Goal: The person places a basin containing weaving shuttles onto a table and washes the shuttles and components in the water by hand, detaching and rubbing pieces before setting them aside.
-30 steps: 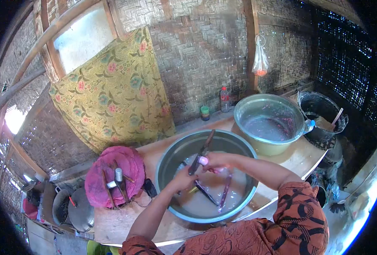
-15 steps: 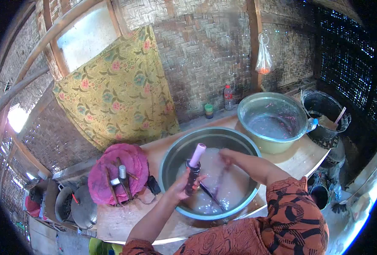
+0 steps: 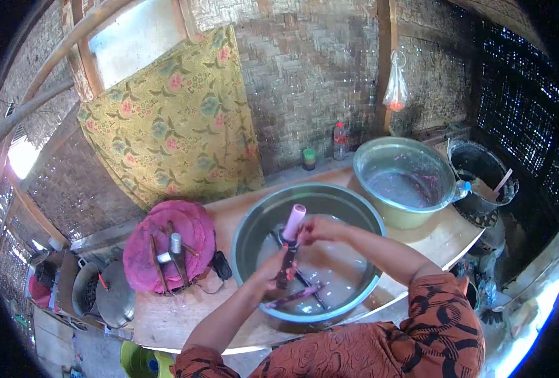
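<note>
My left hand (image 3: 272, 271) is closed around a dark wooden tool (image 3: 288, 259) held upright over a large green basin (image 3: 245, 230). A lilac tube (image 3: 296, 220) sticks up from the tool's top end. Just right of the tube's lower end, my right hand (image 3: 322, 230) has its fingers drawn together; what they hold, if anything, is hidden. Cloudy, whitish liquid (image 3: 342, 277) fills the basin's bottom. Below my left hand, a purple-stained stick (image 3: 297, 296) crosses a thin dark rod (image 3: 309, 286).
Left on the table (image 3: 166, 321), a round pink stack (image 3: 194, 220) carries wooden pieces and a metal cylinder (image 3: 175, 242). A second basin (image 3: 412, 217) stands back right, beside a black bucket (image 3: 481, 170). A bottle (image 3: 340, 142) and green-lidded jar (image 3: 309, 159) stand by the wall.
My right hand has moved left and up from the basin's middle to beside the lilac tube. The purple stick now lies lower left, below my left hand. The view has shifted slightly.
</note>
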A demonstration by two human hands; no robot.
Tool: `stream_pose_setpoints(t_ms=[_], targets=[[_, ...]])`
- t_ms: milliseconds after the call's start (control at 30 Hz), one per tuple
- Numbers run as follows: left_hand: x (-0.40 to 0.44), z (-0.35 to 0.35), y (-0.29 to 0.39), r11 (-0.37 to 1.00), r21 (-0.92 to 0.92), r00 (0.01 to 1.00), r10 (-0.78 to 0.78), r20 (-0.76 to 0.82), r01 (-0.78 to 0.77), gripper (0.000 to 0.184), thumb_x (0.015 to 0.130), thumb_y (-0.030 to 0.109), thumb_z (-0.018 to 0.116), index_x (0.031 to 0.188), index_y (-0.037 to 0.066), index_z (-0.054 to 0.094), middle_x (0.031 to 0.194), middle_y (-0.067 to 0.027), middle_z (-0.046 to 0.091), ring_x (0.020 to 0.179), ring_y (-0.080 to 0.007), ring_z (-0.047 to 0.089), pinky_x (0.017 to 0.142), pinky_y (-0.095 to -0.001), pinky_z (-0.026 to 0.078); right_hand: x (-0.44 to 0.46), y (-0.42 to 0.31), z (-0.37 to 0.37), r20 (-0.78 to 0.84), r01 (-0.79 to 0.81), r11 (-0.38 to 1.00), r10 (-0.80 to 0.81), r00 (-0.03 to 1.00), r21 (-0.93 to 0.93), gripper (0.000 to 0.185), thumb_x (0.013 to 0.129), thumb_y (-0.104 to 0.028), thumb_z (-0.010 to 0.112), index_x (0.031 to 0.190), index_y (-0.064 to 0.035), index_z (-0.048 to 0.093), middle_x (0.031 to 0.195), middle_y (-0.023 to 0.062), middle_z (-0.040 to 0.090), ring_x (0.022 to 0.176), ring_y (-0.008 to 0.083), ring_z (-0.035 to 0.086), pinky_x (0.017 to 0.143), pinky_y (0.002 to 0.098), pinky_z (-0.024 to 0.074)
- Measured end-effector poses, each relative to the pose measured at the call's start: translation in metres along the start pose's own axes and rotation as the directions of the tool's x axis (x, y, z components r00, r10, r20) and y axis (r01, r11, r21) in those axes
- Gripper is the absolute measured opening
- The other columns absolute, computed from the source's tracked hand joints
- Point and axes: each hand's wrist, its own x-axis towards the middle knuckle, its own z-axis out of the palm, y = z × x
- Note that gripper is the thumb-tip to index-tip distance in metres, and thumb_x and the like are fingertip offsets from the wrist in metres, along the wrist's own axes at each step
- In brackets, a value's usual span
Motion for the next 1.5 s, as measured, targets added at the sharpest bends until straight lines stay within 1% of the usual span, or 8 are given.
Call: stream_pose_setpoints(t_ms=[200,267,533,600,667,833,1000,1500], targets=[[0.001,-0.006,-0.001,0.997,0.08,1.0,0.005,0.028,-0.007,0.03,0.094,0.042,0.035,0.101,0.013,0.04,0.066,-0.0033,0.049,0.042,-0.0079,0.043,0.034,-0.0224,0.038,-0.021,-0.041,0.014,0.012,0.032,0.995,-0.031,0.999,-0.096,0.015,0.067,0.0,0.063,0.082,-0.0021,0.063,0.073,0.0024,0.061,0.065,0.0098,0.056,0.057,0.0239,0.0451],[-0.002,-0.003,-0.001,0.997,0.072,0.999,0.028,0.023,-0.029,0.029,0.094,0.042,0.035,0.102,0.014,0.04,0.066,-0.0033,0.049,0.042,-0.0079,0.042,0.033,-0.0224,0.037,-0.01,-0.031,-0.006,-0.103,-0.042,0.933,0.006,0.995,-0.357,0.011,0.068,-0.002,0.064,0.079,-0.0013,0.063,0.071,0.0026,0.061,0.063,0.0088,0.056,0.054,0.0228,0.0443],[-0.003,0.003,0.0,0.987,0.146,0.997,0.07,-0.016,-0.067,0.03,0.094,0.043,0.033,0.099,0.014,0.04,0.065,-0.002,0.048,0.042,-0.0088,0.042,0.037,-0.0231,0.039,-0.008,-0.032,0.007,-0.147,-0.007,0.952,-0.04,0.988,-0.307,0.016,0.066,-0.011,0.07,0.079,-0.0028,0.065,0.062,0.0033,0.061,0.053,0.0104,0.056,0.048,0.0245,0.0443],[-0.007,0.007,0.004,0.984,0.168,0.997,0.058,-0.042,-0.05,0.03,0.094,0.043,0.033,0.1,0.014,0.04,0.065,-0.0019,0.048,0.042,-0.0088,0.042,0.037,-0.0232,0.039,-0.014,-0.04,0.016,-0.055,0.128,0.991,-0.13,0.99,-0.043,0.015,0.066,-0.012,0.071,0.074,-0.0009,0.064,0.062,0.0054,0.062,0.054,0.0119,0.058,0.048,0.0244,0.0447],[-0.012,0.01,0.005,0.991,0.106,0.996,0.083,-0.014,-0.081,0.031,0.094,0.043,0.034,0.096,0.013,0.04,0.064,-0.0013,0.047,0.042,-0.009,0.042,0.037,-0.024,0.039,-0.015,-0.044,0.012,-0.094,-0.027,0.932,-0.007,0.996,-0.361,0.015,0.071,-0.004,0.065,0.085,0.0001,0.063,0.067,0.0056,0.062,0.06,0.0108,0.057,0.054,0.0246,0.0481],[0.001,-0.003,0.001,0.992,0.107,0.998,0.062,-0.017,-0.06,0.032,0.094,0.044,0.034,0.097,0.013,0.04,0.063,-0.0004,0.047,0.043,-0.0093,0.042,0.037,-0.0244,0.039,-0.01,-0.032,0.022,-0.025,0.06,0.998,-0.061,0.998,-0.034,0.008,0.068,-0.006,0.066,0.069,-0.0002,0.062,0.063,0.0062,0.06,0.054,0.0118,0.057,0.05,0.0252,0.0457],[-0.008,0.009,0.003,0.983,0.147,0.993,0.116,-0.035,-0.11,0.031,0.094,0.044,0.034,0.1,0.014,0.038,0.065,-0.0005,0.048,0.043,-0.0095,0.042,0.036,-0.0248,0.038,-0.014,-0.045,0.019,-0.121,0.03,0.98,-0.054,0.991,-0.194,0.01,0.069,-0.005,0.065,0.076,0.0012,0.061,0.065,0.006,0.06,0.056,0.0117,0.057,0.051,0.0253,0.0465],[-0.01,0.012,0.0,0.973,0.184,0.987,0.153,-0.054,-0.141,0.029,0.094,0.043,0.032,0.107,0.017,0.037,0.066,-0.0007,0.048,0.044,-0.0093,0.042,0.037,-0.0246,0.038,-0.017,-0.037,0.031,0.049,-0.011,0.997,0.007,0.999,0.077,0.019,0.073,-0.005,0.066,0.091,-0.0001,0.061,0.075,0.0058,0.061,0.063,0.0115,0.058,0.057,0.0252,0.0491]])
